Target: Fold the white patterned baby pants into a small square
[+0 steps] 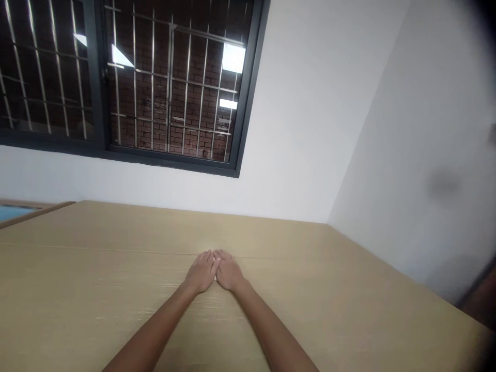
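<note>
Both hands lie side by side on a wide tan, wood-grained surface [127, 299], arms stretched forward. My left hand [201, 272] rests palm down with its fingers extended and pointing away. Beside it my right hand [229, 271] lies the same way, and the thumbs meet in the middle. A small pale sliver shows in the gap between the hands; what it is cannot be made out, and whatever lies beneath the palms is hidden. The fingertips reach a thin seam [155, 252] that runs across the surface.
A dark-framed window [172, 158] with metal bars outside is set in the white wall [287, 155] beyond the surface. Another wall [391, 191] borders the right side. At the far left is a wooden-edged blue panel [17, 212]. A dark blur covers the right corner.
</note>
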The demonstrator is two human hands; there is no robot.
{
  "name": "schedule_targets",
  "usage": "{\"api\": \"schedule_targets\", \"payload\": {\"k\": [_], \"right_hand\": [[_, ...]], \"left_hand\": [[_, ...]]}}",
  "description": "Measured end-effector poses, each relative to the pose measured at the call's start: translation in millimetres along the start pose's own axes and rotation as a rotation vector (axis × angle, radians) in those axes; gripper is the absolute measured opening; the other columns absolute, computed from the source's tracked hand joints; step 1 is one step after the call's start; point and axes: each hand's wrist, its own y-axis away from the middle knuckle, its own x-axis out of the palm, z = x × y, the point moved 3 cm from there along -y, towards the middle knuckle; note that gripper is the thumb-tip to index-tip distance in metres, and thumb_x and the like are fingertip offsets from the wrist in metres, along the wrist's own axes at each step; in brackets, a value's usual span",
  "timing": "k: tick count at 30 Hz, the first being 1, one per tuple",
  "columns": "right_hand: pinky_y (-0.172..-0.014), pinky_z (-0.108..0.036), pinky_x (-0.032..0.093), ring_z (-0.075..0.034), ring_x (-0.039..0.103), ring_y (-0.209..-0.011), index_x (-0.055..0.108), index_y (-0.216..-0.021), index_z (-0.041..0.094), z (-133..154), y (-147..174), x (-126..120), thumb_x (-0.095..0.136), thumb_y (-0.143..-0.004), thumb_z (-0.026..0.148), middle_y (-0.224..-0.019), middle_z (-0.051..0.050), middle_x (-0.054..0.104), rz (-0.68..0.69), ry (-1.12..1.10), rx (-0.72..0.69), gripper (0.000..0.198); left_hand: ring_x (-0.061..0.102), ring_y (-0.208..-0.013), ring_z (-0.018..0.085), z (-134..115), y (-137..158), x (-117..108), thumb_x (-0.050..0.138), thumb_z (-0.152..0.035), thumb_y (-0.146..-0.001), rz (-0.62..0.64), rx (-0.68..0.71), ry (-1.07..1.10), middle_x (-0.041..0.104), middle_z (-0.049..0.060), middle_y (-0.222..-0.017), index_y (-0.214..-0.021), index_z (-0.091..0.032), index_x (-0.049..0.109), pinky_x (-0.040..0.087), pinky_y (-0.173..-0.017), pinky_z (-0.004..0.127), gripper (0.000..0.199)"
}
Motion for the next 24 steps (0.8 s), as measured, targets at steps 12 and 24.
{"api": "schedule_targets", "payload": {"k": [12,24], "right_hand": [[-0.129,-0.056,0.01,-0.028,0.016,-0.161,0.026,-0.164,0.015,-15.0,25.0,-22.0,0.024,-0.107,0.052,-0.17,-0.014,0.027,0.15,-0.075,0.151,0.068],[-0.128,-0.059,0.012,-0.034,0.018,-0.16,0.037,-0.159,0.006,-40.0,33.5,-19.1,0.022,-0.104,0.064,-0.168,-0.022,0.028,-0.001,-0.001,0.396,0.081]], "left_hand": [[0.03,-0.156,0.034,31.9,14.7,-12.9,0.019,-0.044,-0.105,0.121,-0.129,-0.083,0.043,0.014,-0.164,-0.156,-0.016,0.042,0.021,-0.125,0.056,0.063],[0.035,-0.153,0.035,32.0,22.0,-25.2,0.016,-0.051,-0.105,0.051,-0.164,-0.125,0.041,0.016,-0.165,-0.158,-0.01,0.039,0.023,-0.125,0.054,0.07]]}}
